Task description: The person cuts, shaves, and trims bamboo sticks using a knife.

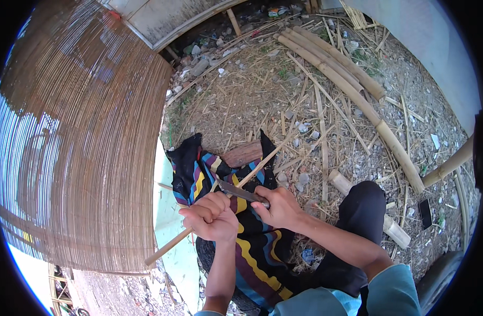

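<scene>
A thin bamboo stick [171, 246] slants across my lap, from the lower left up to the far right. My left hand [211, 215] is closed in a fist around its lower half. In my right hand [281, 208] is the handle of a knife [237, 193], its dark blade pointing left and crossing the stick just beyond my left fist. Whether the edge bites into the stick cannot be made out. A striped black, yellow, blue and maroon cloth [260, 266] covers my lap. Beyond my hands, a reddish-brown block of wood [243, 154] rests against the cloth's far end.
A large slatted blind [94, 158] stands close on my left. Long bamboo poles [352, 89] lie at the far right, with split strips and stones scattered over the ground. Short bamboo pieces [396, 231] and a flat black rectangular object [425, 214] lie right of my knee.
</scene>
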Demonstrator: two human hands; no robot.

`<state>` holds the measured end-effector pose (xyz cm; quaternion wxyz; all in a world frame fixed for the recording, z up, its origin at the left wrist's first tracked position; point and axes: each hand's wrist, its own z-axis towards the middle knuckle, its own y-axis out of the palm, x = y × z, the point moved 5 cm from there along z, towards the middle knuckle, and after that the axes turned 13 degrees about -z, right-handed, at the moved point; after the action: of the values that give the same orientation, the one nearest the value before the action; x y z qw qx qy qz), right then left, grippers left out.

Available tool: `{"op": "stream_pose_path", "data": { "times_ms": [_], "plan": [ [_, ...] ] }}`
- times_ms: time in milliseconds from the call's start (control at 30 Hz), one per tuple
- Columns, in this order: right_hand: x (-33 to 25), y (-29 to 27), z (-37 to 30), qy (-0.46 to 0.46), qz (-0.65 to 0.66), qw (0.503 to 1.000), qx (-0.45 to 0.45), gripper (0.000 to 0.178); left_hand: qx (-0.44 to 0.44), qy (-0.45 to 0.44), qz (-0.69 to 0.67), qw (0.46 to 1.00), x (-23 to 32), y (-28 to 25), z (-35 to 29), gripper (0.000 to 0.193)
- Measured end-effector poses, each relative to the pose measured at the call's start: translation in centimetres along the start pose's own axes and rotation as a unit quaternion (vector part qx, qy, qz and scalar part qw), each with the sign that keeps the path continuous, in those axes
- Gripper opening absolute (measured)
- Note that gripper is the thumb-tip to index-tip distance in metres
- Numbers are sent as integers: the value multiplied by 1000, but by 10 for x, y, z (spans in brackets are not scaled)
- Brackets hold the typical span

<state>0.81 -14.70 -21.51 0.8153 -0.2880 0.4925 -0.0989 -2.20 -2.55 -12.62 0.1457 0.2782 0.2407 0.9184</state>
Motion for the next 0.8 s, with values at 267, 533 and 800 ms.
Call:
{"op": "stream_pose_path", "data": {
  "times_ms": [267,533,800],
  "plan": [
    [109,-10,2,259,-127,956,-46,57,-11,-14,-11,1000,10,-10,2,51],
    [121,2,-27,260,-55,960,-88,61,-111,-31,-5,993,5,-1,4,52],
    [137,13,-38,362,131,919,-81,54,-85,-44,-60,994,6,-25,8,52]
  ]
}}
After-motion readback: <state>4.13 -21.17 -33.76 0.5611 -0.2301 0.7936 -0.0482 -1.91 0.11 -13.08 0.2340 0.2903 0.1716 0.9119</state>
